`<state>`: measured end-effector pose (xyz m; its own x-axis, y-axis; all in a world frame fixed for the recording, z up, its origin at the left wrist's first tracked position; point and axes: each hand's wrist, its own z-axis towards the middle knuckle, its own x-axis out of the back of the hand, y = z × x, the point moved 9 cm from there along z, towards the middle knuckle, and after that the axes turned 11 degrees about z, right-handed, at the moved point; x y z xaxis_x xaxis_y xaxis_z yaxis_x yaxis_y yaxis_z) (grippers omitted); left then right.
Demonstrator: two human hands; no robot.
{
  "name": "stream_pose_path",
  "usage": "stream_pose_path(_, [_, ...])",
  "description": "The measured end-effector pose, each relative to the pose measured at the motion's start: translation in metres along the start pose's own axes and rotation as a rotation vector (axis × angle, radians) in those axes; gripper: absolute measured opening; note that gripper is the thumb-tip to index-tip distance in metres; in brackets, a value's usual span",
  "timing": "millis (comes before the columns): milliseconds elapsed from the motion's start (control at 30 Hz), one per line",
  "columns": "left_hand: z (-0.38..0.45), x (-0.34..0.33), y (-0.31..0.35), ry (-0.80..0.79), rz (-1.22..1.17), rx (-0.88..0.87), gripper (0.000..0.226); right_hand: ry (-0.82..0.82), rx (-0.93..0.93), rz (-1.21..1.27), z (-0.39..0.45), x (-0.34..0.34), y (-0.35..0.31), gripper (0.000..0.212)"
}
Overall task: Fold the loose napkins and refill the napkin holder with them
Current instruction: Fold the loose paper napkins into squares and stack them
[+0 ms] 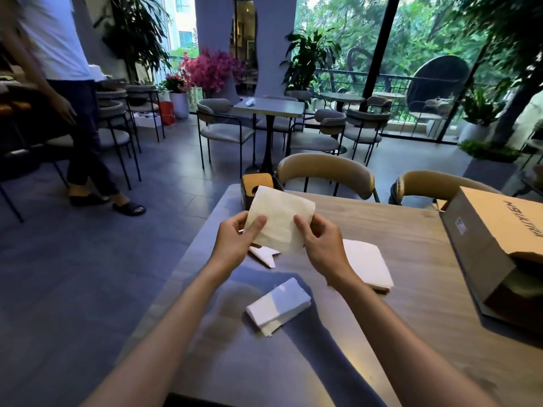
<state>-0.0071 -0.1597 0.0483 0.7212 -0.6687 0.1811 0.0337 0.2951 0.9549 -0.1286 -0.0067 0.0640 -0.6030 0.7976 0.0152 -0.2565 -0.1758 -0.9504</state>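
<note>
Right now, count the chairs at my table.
2, both tan-backed, at the far edge: one beside the napkin holder, one behind the cardboard box. Near-side chairs could be out of view.

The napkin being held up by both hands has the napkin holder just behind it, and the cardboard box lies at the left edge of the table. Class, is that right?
Not quite. The head view shows the cardboard box at the table's right edge. Both hands, left hand and right hand, hold the napkin, napkin holder behind.

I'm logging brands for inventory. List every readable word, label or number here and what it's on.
Cardboard box, top face: dark printed lettering, seen sideways and too blurred to read for sure.
Same box, small white sticker: print too small to read.
Napkins, napkin holder, table: no text visible.
</note>
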Motion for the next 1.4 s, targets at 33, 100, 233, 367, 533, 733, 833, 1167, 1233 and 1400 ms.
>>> stream_pose_path(33, [0.001,-0.006,0.002,-0.015,-0.008,0.0,0.024,0.032,0.014,-0.01,0.002,0.008,-0.004,0.015])
stream_pose_path(100, [0.002,-0.023,0.009,-0.064,-0.008,0.0,0.022,0.093,0.036,-0.034,0.005,0.028,-0.008,0.032])
stream_pose_path(233, [0.002,-0.068,0.024,-0.166,0.03,-0.005,0.016,0.183,0.049,-0.13,0.01,0.075,-0.008,0.042])
stream_pose_path(367, [0.01,-0.106,0.024,-0.171,0.112,0.014,0.021,0.223,-0.015,-0.265,0.006,0.123,0.005,0.037])
stream_pose_path(533, [0.015,-0.155,0.013,-0.229,0.288,-0.023,0.022,0.279,-0.091,-0.458,-0.001,0.176,0.029,0.026])
stream_pose_path(733, [0.012,-0.181,-0.006,-0.232,0.523,-0.069,0.039,0.274,-0.178,-0.606,-0.005,0.202,0.06,0.029])
stream_pose_path(833, [0.008,-0.183,-0.004,-0.204,0.616,-0.149,0.043,0.253,-0.178,-0.668,-0.007,0.2,0.067,0.027])
stream_pose_path(1167, [0.01,-0.186,-0.017,-0.244,0.714,-0.164,0.058,0.222,-0.149,-0.725,-0.003,0.19,0.074,0.024])
stream_pose_path(1233, [0.012,-0.187,-0.021,-0.258,0.74,-0.144,0.061,0.23,-0.139,-0.749,-0.004,0.19,0.074,0.026])
stream_pose_path(1400, [0.01,-0.189,-0.025,-0.246,0.811,-0.123,0.061,0.304,-0.031,-0.814,-0.008,0.19,0.06,0.044])
